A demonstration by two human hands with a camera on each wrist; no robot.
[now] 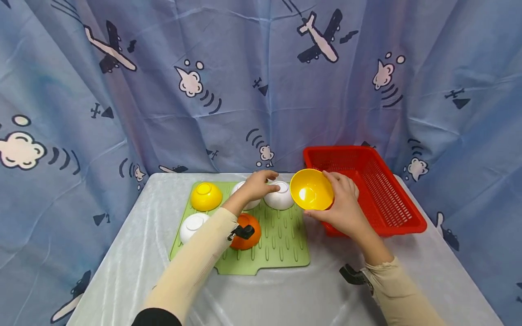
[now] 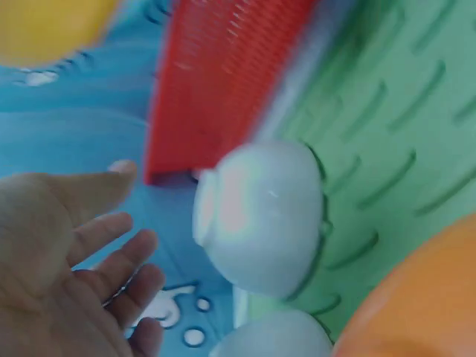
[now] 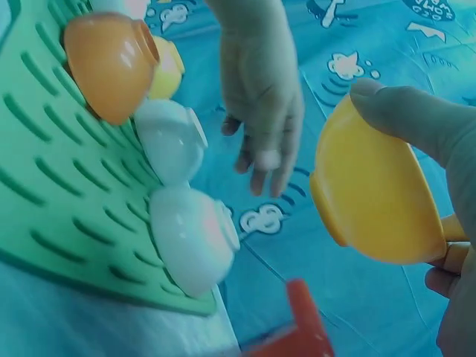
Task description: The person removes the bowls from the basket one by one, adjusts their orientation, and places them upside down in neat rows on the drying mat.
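Note:
My right hand [image 1: 344,203] grips a yellow bowl [image 1: 311,189] between thumb and fingers, its hollow side turned toward the head camera. The bowl is held up beside the red basket's near left corner. My left hand [image 1: 258,184] hovers over the back of the green drying mat [image 1: 281,253], fingers loosely bent and nothing between them. Just below it stand two upside-down white bowls, one partly hidden by the hand, the other [image 1: 279,199] to its right. In the right wrist view the yellow bowl [image 3: 375,193] shows side-on, thumb on its rim.
A red basket [image 1: 408,203] with slotted walls stands at the right. Upside down on the mat are another yellow bowl [image 1: 206,196], a white bowl [image 1: 192,227] and an orange bowl [image 1: 248,232], partly behind the left arm. A patterned blue curtain [image 1: 228,90] hangs behind the table.

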